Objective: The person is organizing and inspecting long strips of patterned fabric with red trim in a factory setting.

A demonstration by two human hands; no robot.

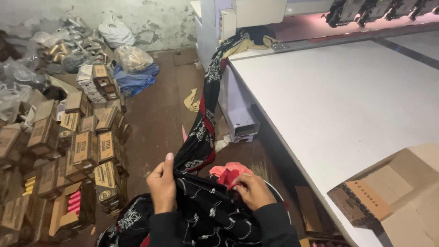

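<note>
1. Far left: a heap of small brown cardboard boxes (87,151) lies on the floor, some open and showing pink and yellow spools. Behind them, filled plastic bags (114,45) rest against the wall.
2. Left hand (162,185): grip pressed together on a fold of the black embroidered cloth (206,210), thumb raised along the upper edge.
3. The cloth is bunched low in the view between both hands. From the left hand a long strip with red trim runs up over the floor and hangs from the corner of the white surface (338,100).
4. Right hand (254,190): fingers curled, pinching the same cloth near its right edge. Pink fabric (228,171) lies just behind this hand.
5. Right: an open cardboard carton (393,192) sits on the surface at its near edge.
</note>
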